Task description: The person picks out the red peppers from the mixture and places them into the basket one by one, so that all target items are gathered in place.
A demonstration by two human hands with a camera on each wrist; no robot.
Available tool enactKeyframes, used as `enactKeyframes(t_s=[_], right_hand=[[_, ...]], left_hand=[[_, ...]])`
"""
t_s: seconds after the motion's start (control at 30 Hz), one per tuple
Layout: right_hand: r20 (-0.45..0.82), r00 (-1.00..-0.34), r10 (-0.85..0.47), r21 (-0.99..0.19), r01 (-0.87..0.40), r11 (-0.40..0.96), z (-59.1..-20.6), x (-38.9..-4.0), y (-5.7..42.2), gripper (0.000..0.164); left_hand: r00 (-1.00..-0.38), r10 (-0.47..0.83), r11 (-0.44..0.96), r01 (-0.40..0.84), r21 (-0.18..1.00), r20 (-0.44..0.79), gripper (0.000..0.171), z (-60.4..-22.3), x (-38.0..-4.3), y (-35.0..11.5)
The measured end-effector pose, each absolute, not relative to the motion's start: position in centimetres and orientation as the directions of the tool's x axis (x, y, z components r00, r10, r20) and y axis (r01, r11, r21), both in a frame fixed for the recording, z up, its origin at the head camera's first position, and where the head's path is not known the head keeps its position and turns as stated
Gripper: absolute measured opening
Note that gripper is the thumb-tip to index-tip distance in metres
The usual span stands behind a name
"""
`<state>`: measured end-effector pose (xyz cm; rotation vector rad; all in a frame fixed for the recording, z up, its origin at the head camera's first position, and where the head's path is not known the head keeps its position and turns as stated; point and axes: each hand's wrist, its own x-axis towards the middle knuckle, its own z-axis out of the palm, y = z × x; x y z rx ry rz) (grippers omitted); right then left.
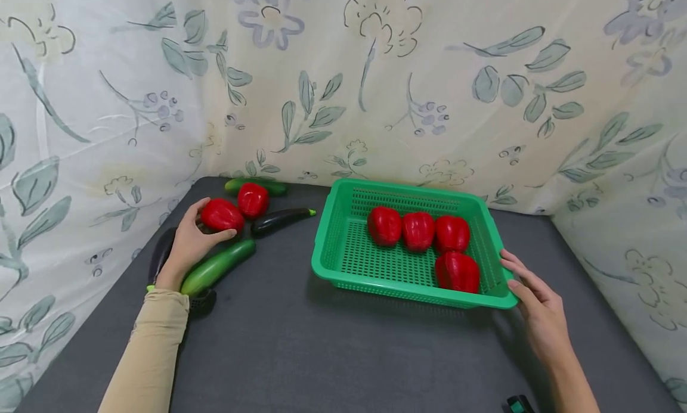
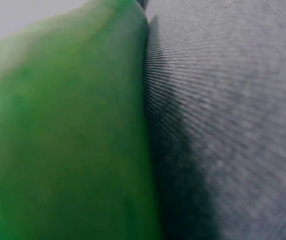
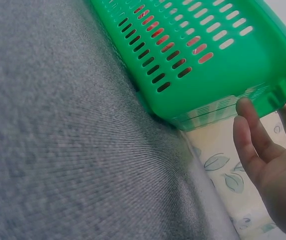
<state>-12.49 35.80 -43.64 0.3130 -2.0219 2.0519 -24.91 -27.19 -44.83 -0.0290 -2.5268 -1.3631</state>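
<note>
My left hand (image 1: 189, 241) grips a red bell pepper (image 1: 222, 214) at the left of the table, thumb on its near side and fingers over its far side. Under and beside that forearm lies a green cucumber (image 1: 219, 266); up close, the cucumber (image 2: 68, 130) fills much of the left wrist view. My right hand (image 1: 541, 310) holds the right end of a green plastic basket (image 1: 376, 285), thumb by the rim corner. In the right wrist view, fingers (image 3: 252, 125) touch the basket's end wall (image 3: 212, 75). Several red bell peppers (image 1: 418, 231) sit inside the basket, mostly toward its right.
Near the left hand are another red bell pepper (image 1: 253, 199), a second cucumber (image 1: 268, 188) and dark eggplants (image 1: 281, 222), one (image 1: 163, 252) partly behind the wrist. A small black object (image 1: 518, 403) lies at the front edge. Floral cloth (image 1: 322, 73) walls the grey table (image 1: 343, 353).
</note>
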Motion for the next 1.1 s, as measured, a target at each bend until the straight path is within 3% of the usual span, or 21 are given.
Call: enactKeyframes(t_s=[0.53,1.1], right_hand=[[0.322,-0.946,0.032,-0.947,-0.322,0.003,-43.7,-12.3,35.9,0.039],[0.319,-0.947,0.037,-0.948,-0.319,0.0,-43.4,-12.4,35.8,0.04]], left_hand=[[-0.949,-0.14,0.494,0.18,0.851,0.282,0.095,-43.2,-24.5,-26.1],[-0.936,-0.087,0.444,0.27,0.854,0.341,0.094,-40.3,-24.1,-24.0]])
